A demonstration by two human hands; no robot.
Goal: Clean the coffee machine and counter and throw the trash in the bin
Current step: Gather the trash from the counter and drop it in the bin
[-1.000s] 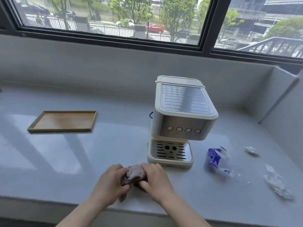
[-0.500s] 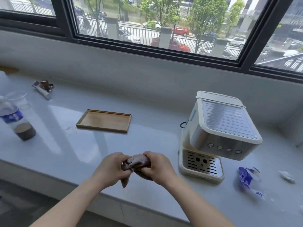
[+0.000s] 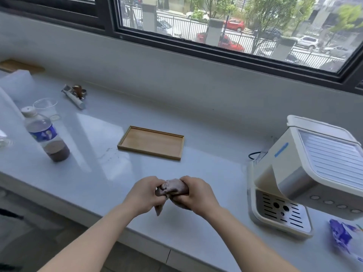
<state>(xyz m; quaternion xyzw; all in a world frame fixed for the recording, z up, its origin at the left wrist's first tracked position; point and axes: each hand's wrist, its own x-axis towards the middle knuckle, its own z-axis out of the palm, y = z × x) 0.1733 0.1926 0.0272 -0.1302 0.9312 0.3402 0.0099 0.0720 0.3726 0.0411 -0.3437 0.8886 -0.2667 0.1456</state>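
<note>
Both hands closed on one bunched grey-purple cleaning cloth (image 3: 172, 190), held just above the counter (image 3: 206, 163) near its front edge. Left hand (image 3: 144, 195) pinches the left end, right hand (image 3: 196, 195) wraps the right end.

Cloth's long axis runs left to right between the hands; a loose tail hangs below the left hand, pointing down at the counter.

Risks, as judged:
- Twisting the cloth over the counter could drip onto the surface, if it is wet.
- Coffee machine (image 3: 306, 177) stands to the right of the right hand; an elbow swing could knock it.
- Blue wrapper (image 3: 340, 235) lies further right, near the front edge; a careless wipe could sweep it to the floor.
</note>
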